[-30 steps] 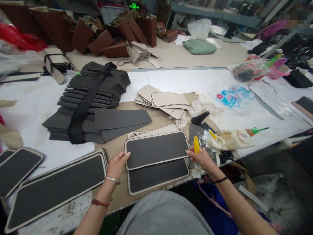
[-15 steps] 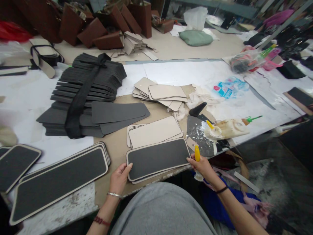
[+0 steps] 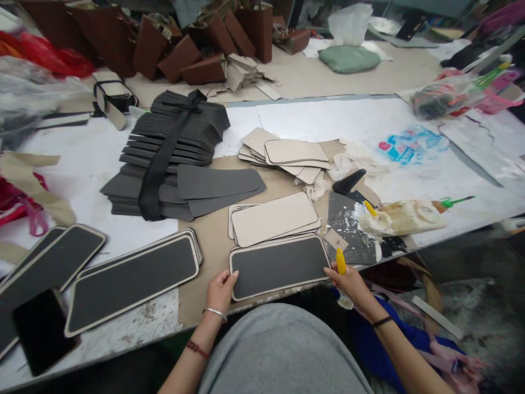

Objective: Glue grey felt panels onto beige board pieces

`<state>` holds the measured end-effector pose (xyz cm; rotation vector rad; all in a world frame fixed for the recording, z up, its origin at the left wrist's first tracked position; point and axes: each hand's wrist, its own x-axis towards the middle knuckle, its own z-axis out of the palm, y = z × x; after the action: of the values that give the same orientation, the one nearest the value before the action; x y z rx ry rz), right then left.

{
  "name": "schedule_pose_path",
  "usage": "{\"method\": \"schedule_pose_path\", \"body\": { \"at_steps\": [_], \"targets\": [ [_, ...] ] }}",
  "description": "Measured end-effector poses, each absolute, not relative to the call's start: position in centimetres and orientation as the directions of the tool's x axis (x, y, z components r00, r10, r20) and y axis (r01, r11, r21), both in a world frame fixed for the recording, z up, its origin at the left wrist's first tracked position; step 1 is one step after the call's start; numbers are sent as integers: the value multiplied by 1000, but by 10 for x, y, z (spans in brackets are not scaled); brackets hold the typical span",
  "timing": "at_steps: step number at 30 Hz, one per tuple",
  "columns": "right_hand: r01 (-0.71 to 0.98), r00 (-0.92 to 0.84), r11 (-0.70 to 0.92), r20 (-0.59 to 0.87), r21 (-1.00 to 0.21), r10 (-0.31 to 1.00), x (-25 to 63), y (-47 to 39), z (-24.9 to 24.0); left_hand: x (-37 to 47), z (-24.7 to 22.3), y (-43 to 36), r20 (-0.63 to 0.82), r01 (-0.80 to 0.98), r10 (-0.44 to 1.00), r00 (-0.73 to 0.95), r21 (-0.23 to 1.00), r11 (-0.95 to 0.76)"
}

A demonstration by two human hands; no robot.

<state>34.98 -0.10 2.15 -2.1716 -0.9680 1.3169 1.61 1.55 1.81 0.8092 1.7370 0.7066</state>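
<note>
A dark grey panel [image 3: 281, 267] with rounded corners and a pale border lies at the table's front edge. My left hand [image 3: 220, 290] pinches its left end between thumb and fingers. At the opposite end, my right hand [image 3: 348, 283] grips the panel's edge while also holding a yellow-handled tool [image 3: 340, 261]. The tool's white, glue-crusted end [image 3: 345, 301] hangs below that hand. Just behind the panel sits a stack of beige panels [image 3: 273, 219]. To the right, a glue-spattered dark board [image 3: 353, 230] lies beside a glue bottle [image 3: 418, 215].
Pale-bordered dark panels [image 3: 135, 282] lie in a stack at left, near a black phone-like slab [image 3: 45, 331]. A tied bundle of dark grey pieces [image 3: 164, 153] stands behind. Further back are beige pieces [image 3: 297, 152], brown boxy bags [image 3: 205, 54] and a green pouch [image 3: 348, 59].
The view has turned left, so everything sits further right and the black slab has appeared. The panel in my hands now covers the edge that showed beneath it. Both hands keep their hold.
</note>
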Motion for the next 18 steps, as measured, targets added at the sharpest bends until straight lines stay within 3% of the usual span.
{"method": "schedule_pose_path", "body": {
  "at_steps": [18],
  "targets": [
    [372,310,-747,-684,-552,660,349,10,18,12,5,21,-625,232,749,-220,712,663]
  ]
}}
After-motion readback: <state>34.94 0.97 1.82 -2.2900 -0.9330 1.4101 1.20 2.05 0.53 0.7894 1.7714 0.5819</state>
